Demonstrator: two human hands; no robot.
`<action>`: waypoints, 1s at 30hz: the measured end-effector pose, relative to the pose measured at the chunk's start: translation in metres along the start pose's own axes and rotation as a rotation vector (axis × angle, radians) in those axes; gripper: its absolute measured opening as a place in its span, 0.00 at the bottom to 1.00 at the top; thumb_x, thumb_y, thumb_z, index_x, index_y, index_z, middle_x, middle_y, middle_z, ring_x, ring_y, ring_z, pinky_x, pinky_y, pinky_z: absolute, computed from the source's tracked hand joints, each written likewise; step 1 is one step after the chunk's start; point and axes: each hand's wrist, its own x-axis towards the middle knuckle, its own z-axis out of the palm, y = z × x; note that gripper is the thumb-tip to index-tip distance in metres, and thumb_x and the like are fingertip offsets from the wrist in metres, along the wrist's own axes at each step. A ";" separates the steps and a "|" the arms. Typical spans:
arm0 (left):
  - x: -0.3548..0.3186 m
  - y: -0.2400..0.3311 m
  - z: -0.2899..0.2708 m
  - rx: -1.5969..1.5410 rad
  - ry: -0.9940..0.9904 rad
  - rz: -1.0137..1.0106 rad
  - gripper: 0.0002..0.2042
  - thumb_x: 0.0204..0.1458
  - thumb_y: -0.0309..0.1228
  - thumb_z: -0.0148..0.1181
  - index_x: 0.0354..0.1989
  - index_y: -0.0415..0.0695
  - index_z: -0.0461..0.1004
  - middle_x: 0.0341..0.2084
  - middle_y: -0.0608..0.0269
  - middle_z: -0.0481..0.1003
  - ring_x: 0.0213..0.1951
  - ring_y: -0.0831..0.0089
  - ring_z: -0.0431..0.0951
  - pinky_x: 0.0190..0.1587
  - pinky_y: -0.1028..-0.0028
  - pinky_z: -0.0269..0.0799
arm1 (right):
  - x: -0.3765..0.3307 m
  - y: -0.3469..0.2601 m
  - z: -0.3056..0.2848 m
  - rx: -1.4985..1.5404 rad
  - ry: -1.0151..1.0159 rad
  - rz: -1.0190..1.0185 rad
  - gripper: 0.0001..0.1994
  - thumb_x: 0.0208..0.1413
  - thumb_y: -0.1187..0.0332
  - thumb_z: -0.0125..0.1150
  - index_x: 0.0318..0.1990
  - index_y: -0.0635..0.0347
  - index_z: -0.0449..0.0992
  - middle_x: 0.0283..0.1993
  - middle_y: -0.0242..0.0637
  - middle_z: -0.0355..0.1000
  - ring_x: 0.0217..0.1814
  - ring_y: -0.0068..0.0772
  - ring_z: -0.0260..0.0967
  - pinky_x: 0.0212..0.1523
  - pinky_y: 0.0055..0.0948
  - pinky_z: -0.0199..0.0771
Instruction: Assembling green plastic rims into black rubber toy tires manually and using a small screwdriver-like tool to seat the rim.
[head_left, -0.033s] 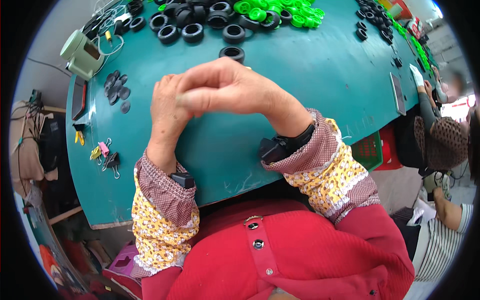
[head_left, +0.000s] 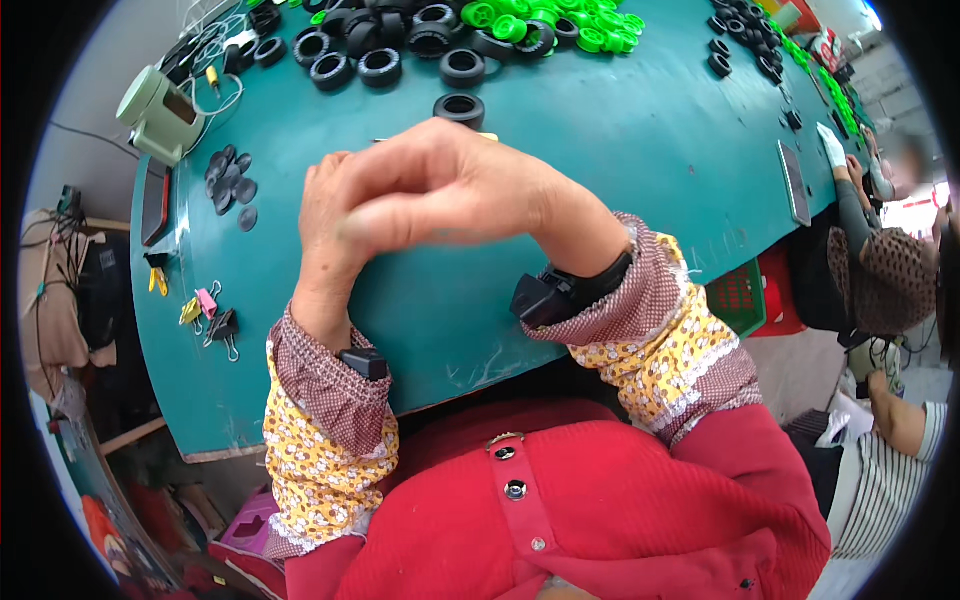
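My hands are pressed together above the near part of the teal table (head_left: pixel 620 140). My right hand (head_left: pixel 450 185) lies across the fingers of my left hand (head_left: pixel 322 225), its back to the camera, its fingers curled and slightly blurred. Whatever may be between the palms is hidden. Each wrist carries a black band with a small black box, over patterned sleeve covers. A single black toy tyre (head_left: pixel 460 108) lies just beyond my hands, with a yellow bit (head_left: pixel 488 136) peeking out behind my right hand.
Several black tyres (head_left: pixel 385 45) and green wheel hubs (head_left: pixel 545 20) are heaped at the far edge. Dark discs (head_left: pixel 230 180), a pale green device (head_left: pixel 155 110), a dark phone (head_left: pixel 155 200) and binder clips (head_left: pixel 205 315) sit left. Other people (head_left: pixel 890 260) sit at the right.
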 end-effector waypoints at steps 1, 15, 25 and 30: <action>-0.002 0.005 -0.003 0.122 0.090 0.143 0.12 0.35 0.33 0.57 0.32 0.46 0.71 0.30 0.63 0.69 0.36 0.64 0.65 0.35 0.68 0.60 | 0.004 -0.014 0.004 -0.024 -0.058 -0.046 0.11 0.45 0.63 0.57 0.27 0.63 0.73 0.23 0.32 0.70 0.25 0.23 0.66 0.25 0.22 0.64; -0.025 0.068 -0.020 -0.319 -0.230 0.373 0.08 0.35 0.28 0.55 0.27 0.39 0.72 0.27 0.57 0.71 0.32 0.64 0.71 0.37 0.74 0.66 | 0.005 -0.072 0.079 -0.337 0.396 -1.188 0.10 0.31 0.60 0.56 0.16 0.50 0.61 0.18 0.29 0.60 0.19 0.31 0.63 0.13 0.28 0.60; -0.005 0.095 0.031 -0.478 -0.378 0.388 0.08 0.37 0.26 0.54 0.27 0.38 0.72 0.28 0.55 0.71 0.32 0.64 0.71 0.35 0.71 0.67 | 0.007 -0.064 0.051 -0.491 0.329 -1.200 0.10 0.29 0.60 0.56 0.16 0.50 0.61 0.20 0.30 0.60 0.20 0.31 0.63 0.14 0.28 0.61; -0.005 0.101 0.040 -0.467 -0.320 0.538 0.08 0.37 0.26 0.54 0.28 0.39 0.72 0.29 0.55 0.71 0.32 0.64 0.71 0.35 0.71 0.67 | 0.003 -0.069 0.050 -0.526 0.281 -1.197 0.10 0.29 0.60 0.56 0.16 0.50 0.61 0.20 0.30 0.61 0.21 0.31 0.63 0.14 0.28 0.61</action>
